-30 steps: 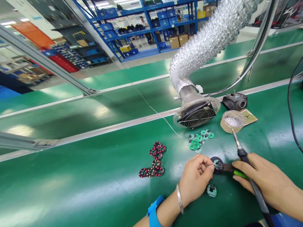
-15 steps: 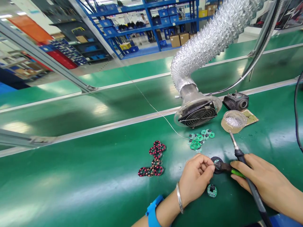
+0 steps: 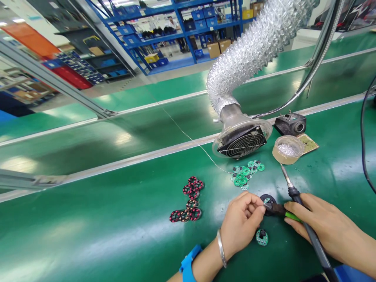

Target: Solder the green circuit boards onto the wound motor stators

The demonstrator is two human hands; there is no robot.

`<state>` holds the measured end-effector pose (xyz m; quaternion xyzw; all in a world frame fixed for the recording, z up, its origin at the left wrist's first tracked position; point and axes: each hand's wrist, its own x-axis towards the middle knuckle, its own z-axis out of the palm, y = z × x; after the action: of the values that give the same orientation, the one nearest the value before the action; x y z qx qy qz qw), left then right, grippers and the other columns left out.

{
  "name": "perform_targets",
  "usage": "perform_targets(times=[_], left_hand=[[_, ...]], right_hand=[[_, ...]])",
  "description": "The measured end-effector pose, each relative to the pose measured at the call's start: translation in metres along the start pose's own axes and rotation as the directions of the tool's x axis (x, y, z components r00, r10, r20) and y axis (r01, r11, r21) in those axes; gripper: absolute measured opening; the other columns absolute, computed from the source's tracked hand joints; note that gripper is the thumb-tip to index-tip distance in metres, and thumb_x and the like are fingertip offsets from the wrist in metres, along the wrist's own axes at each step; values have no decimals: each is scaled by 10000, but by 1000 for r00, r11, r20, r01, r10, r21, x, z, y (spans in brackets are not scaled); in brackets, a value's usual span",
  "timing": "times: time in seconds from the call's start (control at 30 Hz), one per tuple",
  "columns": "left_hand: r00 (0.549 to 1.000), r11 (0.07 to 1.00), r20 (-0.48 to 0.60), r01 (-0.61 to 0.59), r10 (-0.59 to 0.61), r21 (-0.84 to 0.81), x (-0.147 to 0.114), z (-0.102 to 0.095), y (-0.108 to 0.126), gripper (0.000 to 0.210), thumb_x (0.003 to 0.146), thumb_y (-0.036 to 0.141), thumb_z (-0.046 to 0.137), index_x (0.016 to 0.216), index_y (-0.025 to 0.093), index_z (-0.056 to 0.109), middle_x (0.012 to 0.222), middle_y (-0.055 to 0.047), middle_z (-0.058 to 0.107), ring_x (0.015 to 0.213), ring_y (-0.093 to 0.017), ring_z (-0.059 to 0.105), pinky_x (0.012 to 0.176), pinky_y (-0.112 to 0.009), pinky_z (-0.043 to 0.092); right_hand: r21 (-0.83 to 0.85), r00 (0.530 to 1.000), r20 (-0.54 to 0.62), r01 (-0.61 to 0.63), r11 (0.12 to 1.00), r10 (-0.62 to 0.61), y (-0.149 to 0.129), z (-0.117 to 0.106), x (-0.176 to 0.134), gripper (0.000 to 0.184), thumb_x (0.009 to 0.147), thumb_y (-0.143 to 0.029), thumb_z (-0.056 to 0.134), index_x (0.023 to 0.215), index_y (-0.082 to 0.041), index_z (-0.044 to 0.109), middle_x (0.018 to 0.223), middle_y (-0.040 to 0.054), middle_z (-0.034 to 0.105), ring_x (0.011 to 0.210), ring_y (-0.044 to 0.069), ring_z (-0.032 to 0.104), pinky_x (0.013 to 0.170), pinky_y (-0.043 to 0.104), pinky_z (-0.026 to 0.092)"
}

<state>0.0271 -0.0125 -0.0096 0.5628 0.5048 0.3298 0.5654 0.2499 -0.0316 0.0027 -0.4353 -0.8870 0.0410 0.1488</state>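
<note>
The left hand (image 3: 245,219) and right hand (image 3: 320,219) meet over a green workbench (image 3: 117,235) at a dark ring (image 3: 268,198) with a green board inside it, lying on the bench top. Thumb and forefinger of the left hand are pinched together at the ring's left edge; what lies between them cannot be made out. The right hand's fingers are closed around a green-handled tool (image 3: 292,216), whose dark head reaches across the ring toward the left fingertips. The same hand bears a soldering iron (image 3: 313,235), its tip directed away from the person and just beside a tub (image 3: 285,157) of silvery bits. A single round board (image 3: 262,237) lies near the ring, on the person's side. Beyond the hands is a cluster of green boards (image 3: 241,180), with a thin wire (image 3: 190,139) running to it from the upper left; to the left lie red-and-black coils (image 3: 192,203) in a bent row. Behind the cluster stands a fan hood (image 3: 243,143) on a silvery duct (image 3: 249,58); a black stand (image 3: 290,124) and a shallow tray (image 3: 311,145) sit by the tub.
</note>
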Motion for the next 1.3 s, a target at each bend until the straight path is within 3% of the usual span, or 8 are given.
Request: perform_targets(times=[0.17,0.33,0.47,0.57,0.7,0.8,0.87,1.3], left_hand=[[998,995,-6,-67,68,68,-2,-4,0,47,809,188,577,793,152,603,730,-7,548,559,-101,542,519,-214,463],[980,959,4,-194,198,206,-4,-9,1,83,841,161,551,781,160,608,755,-18,570,579,-96,545,537,-198,449],[956,919,12,-286,294,271,-2,-6,0,75,854,150,546,822,167,611,777,-28,581,610,-103,533,527,-183,434],[930,869,25,-353,367,347,-2,-5,-1,75,868,140,526,839,178,583,790,-26,575,622,-109,529,538,-190,427],[905,776,105,-410,413,480,-3,-8,-2,107,882,111,469,897,200,526,829,-27,567,673,-131,538,594,-218,443],[885,719,159,-450,437,530,-4,-11,-2,124,895,104,429,917,210,489,843,-29,557,717,-147,547,637,-233,462],[874,695,190,-472,446,542,-4,-13,-1,132,899,99,411,922,214,471,849,-30,552,741,-153,552,654,-237,471],[863,684,241,-501,445,531,-3,-17,-5,131,919,108,378,951,216,444,886,-45,556,777,-167,559,683,-267,498]], right_hand=[[2,993,-95,-73,997,73,15,-8,-2,251,1006,-356,411,1059,-206,605,824,41,560,669,162,584,589,264,458],[-276,922,-340,-287,917,186,65,-11,-6,396,966,-521,449,1015,-177,638,790,47,612,647,174,609,569,285,446],[-348,901,-399,-320,881,170,87,-6,-10,479,945,-580,428,1080,-162,619,906,91,677,695,235,637,636,353,494],[-203,863,-479,-285,937,159,72,-9,-7,293,949,-339,500,1206,-213,561,1137,80,670,819,251,666,758,382,521],[90,859,-457,-216,972,233,34,-19,4,496,908,-77,509,1351,-300,478,1076,35,686,855,233,680,771,350,534],[234,849,-500,-58,971,171,11,-27,12,537,887,-90,529,1377,-299,467,963,54,655,816,242,655,702,370,526],[297,898,-423,16,955,117,1,-31,14,478,888,-151,524,1348,-281,502,949,73,615,775,226,632,651,361,511],[370,952,-302,80,926,39,-25,-25,10,230,875,-125,435,1038,-242,548,678,33,630,660,227,648,583,358,497]])
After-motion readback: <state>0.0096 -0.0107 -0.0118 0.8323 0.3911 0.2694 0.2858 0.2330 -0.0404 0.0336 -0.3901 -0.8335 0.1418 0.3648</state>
